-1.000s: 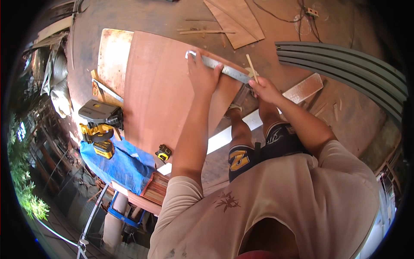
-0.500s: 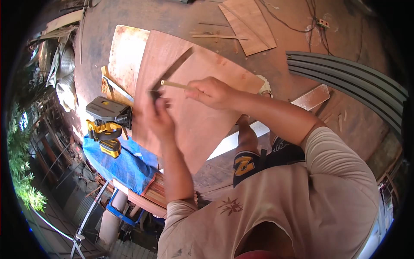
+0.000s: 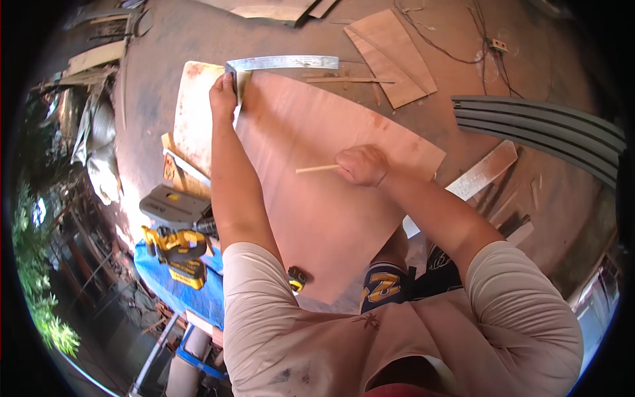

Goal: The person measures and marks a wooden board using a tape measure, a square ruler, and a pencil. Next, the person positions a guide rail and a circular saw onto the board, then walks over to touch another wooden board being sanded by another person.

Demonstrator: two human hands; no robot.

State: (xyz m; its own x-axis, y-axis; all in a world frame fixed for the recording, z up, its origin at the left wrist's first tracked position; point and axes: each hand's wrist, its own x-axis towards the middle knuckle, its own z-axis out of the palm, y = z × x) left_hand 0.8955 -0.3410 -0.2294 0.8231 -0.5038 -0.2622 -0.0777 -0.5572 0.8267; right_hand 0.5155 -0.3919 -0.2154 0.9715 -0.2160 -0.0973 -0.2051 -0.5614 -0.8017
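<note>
My left hand [image 3: 223, 99] is closed around the dark stock of a try square [image 3: 288, 62] at the far left corner of a reddish plywood sheet [image 3: 317, 212]. Its metal blade points right, past the sheet's far edge. Over the middle right of the sheet is my right hand [image 3: 362, 165], closed on a pale pencil [image 3: 316, 169] whose free end points left. Near my left sleeve, a yellow and black tape measure [image 3: 297, 279] sits at the sheet's near left edge.
Left of the sheet are a yellow and black cordless power tool [image 3: 175, 255] and a blue tarp [image 3: 149, 271]. A pale stained board [image 3: 192, 99] lies beside the far left edge. Grey ribbed panels [image 3: 536, 119], a smaller plywood piece [image 3: 390, 56] and cables [image 3: 450, 56] lie to the right.
My left hand has moved away from me with the square to the sheet's far corner, turning its blade rightward. My right hand has moved right and nearer, still with the pencil.
</note>
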